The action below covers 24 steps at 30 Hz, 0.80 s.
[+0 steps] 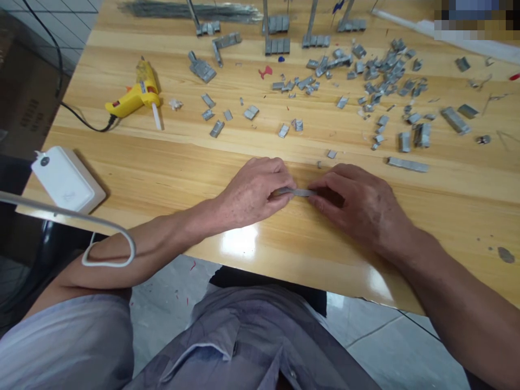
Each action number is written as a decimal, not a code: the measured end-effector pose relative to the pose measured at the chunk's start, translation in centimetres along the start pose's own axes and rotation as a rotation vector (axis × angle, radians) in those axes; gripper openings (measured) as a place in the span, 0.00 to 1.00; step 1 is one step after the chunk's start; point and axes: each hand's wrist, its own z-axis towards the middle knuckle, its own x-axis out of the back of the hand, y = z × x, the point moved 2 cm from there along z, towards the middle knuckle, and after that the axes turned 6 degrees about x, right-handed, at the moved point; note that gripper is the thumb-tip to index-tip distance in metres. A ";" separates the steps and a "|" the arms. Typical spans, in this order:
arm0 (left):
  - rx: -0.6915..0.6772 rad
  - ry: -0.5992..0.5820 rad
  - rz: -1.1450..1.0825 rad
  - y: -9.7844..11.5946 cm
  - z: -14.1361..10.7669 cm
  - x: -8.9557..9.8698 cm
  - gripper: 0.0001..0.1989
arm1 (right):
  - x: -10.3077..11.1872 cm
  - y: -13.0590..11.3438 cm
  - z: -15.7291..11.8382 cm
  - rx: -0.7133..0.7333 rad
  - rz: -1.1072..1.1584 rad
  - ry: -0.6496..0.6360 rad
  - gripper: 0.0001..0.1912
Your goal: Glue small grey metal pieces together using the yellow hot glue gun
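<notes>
Between my two hands is a thin grey metal strip [301, 192] that looks like a stick of staples. My left hand [254, 189] pinches its left end between thumb and fingers. The right end sits in the pinch of my right hand [361, 203]. Only the middle of the strip shows; the fingers hide the rest. Just beyond the right hand lie a small grey piece [332, 154] and a longer flat grey strip [407, 164].
A yellow glue gun [136, 95] lies at the left, its cord trailing off the table. Nearer stands a white box-shaped device [67, 179]. Broken grey pieces [385, 70] are scattered at the right. Small stick-and-block assemblies [277, 46] and thin wires [195, 11] lie at the back.
</notes>
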 end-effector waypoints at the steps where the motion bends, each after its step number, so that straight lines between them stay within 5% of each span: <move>1: 0.000 0.002 0.012 0.0 0.0 0.0 0.05 | 0.0 0.0 0.0 -0.001 -0.002 -0.004 0.10; 24: -0.052 0.033 0.000 -0.2 0.1 -0.1 0.09 | 0.0 -0.4 0.3 -0.027 0.021 0.002 0.06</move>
